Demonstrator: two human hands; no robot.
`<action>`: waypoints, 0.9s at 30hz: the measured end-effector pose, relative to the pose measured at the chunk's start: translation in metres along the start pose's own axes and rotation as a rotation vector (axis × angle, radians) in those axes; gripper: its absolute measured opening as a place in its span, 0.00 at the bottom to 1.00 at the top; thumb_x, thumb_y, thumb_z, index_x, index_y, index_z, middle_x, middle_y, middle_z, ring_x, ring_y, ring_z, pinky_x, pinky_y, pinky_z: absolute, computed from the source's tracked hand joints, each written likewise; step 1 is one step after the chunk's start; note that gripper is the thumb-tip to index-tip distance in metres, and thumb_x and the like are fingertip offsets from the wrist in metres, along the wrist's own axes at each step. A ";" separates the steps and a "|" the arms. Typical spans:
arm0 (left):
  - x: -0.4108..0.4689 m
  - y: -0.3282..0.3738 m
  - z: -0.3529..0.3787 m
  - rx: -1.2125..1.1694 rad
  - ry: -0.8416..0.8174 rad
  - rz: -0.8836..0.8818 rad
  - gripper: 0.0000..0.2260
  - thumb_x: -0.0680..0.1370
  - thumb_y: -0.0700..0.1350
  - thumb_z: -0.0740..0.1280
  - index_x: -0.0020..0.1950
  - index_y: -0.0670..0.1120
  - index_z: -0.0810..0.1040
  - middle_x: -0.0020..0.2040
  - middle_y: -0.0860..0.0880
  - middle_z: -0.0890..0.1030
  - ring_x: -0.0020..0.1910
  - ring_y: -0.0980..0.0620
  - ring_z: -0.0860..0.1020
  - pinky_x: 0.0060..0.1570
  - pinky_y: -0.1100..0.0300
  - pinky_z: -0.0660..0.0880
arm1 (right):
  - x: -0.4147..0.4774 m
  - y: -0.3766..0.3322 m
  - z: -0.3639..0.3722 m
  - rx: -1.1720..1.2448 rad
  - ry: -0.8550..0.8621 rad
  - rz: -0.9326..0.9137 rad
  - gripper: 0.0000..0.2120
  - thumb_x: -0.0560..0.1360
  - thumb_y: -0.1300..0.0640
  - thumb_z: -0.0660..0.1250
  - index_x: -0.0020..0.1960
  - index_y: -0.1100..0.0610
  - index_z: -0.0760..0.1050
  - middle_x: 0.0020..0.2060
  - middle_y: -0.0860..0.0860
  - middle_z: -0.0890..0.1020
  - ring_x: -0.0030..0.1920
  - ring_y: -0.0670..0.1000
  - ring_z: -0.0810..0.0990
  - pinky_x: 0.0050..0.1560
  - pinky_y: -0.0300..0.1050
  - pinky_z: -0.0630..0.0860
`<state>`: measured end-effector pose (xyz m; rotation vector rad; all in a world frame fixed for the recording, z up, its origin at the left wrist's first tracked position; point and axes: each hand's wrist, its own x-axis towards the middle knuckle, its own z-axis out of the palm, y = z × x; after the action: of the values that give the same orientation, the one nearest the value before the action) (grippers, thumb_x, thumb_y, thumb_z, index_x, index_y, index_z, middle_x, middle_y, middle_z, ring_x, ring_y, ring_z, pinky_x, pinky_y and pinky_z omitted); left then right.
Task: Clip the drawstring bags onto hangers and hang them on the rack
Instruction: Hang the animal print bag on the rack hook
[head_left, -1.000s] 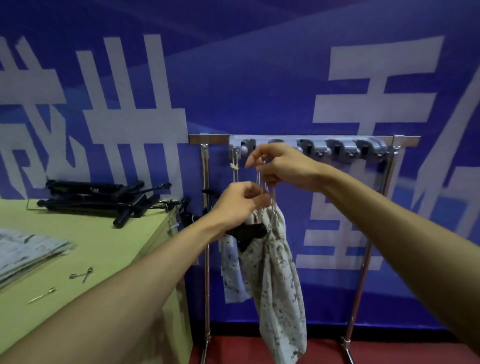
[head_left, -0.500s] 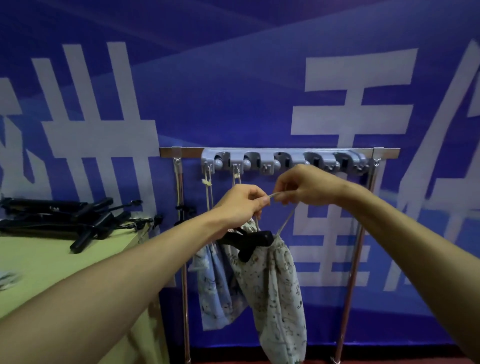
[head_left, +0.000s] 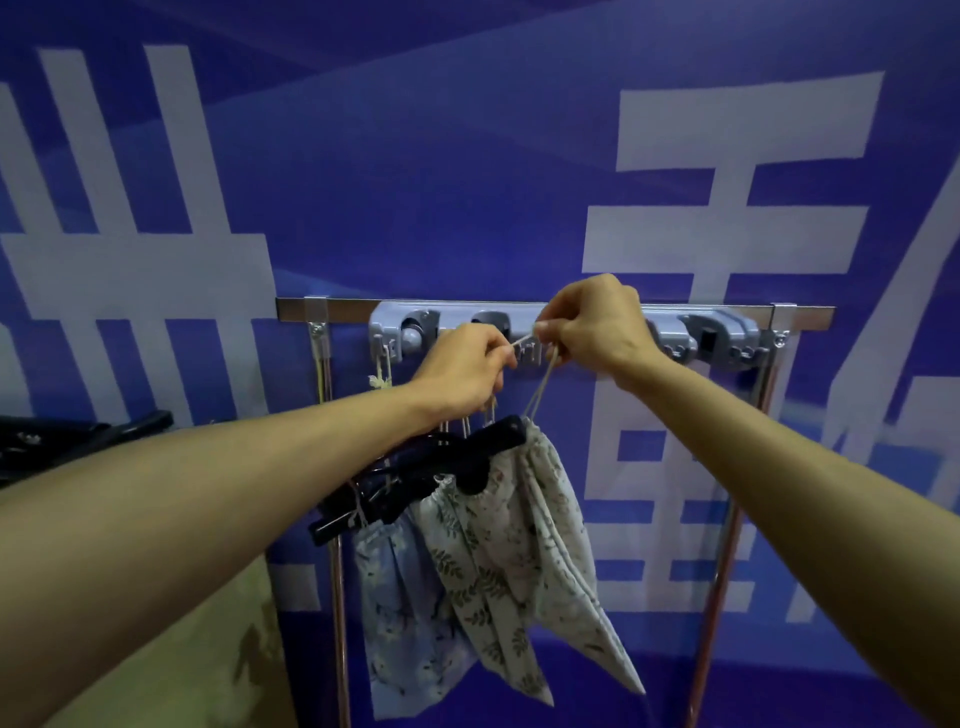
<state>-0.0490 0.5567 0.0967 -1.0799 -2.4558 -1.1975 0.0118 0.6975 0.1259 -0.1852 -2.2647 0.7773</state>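
Note:
A cream leaf-print drawstring bag hangs clipped to a black hanger in front of the rack. Both hands stretch its pale drawstring at the grey hook strip on the rack's top bar. My left hand pinches one end of the cord and my right hand pinches the other, right at a hook. A blue floral bag on another black hanger hangs just left, behind the first.
Spare black hangers lie on the yellow-green table at the left edge. The rack's metal posts stand on both sides of the bags. A blue banner wall fills the background.
Both hands have risen with the drawstring from below the hook strip up to the hooks. The bag and hanger came up with them. The camera has moved closer.

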 end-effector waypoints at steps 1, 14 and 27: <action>0.004 -0.001 0.001 -0.008 0.001 -0.024 0.11 0.82 0.40 0.58 0.44 0.43 0.78 0.30 0.48 0.77 0.28 0.48 0.79 0.35 0.55 0.80 | 0.005 0.001 0.003 -0.018 0.004 0.002 0.02 0.72 0.63 0.73 0.41 0.62 0.83 0.29 0.53 0.82 0.26 0.44 0.81 0.28 0.34 0.78; 0.004 -0.020 0.022 0.002 -0.089 -0.142 0.10 0.81 0.41 0.61 0.49 0.42 0.82 0.46 0.44 0.84 0.48 0.45 0.82 0.53 0.49 0.79 | -0.004 0.019 0.026 -0.145 -0.117 0.035 0.04 0.74 0.66 0.67 0.44 0.62 0.81 0.37 0.59 0.85 0.39 0.55 0.85 0.44 0.54 0.83; -0.117 -0.060 -0.123 -0.032 -0.060 -0.221 0.05 0.79 0.42 0.64 0.52 0.50 0.79 0.50 0.50 0.83 0.46 0.53 0.81 0.42 0.63 0.75 | -0.072 -0.100 0.091 -0.245 -0.196 -0.347 0.08 0.73 0.61 0.62 0.50 0.58 0.78 0.50 0.57 0.76 0.51 0.62 0.76 0.53 0.56 0.75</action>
<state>-0.0229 0.3792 0.0866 -0.8821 -2.6676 -1.2865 0.0120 0.5480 0.0910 0.1757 -2.4815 0.3481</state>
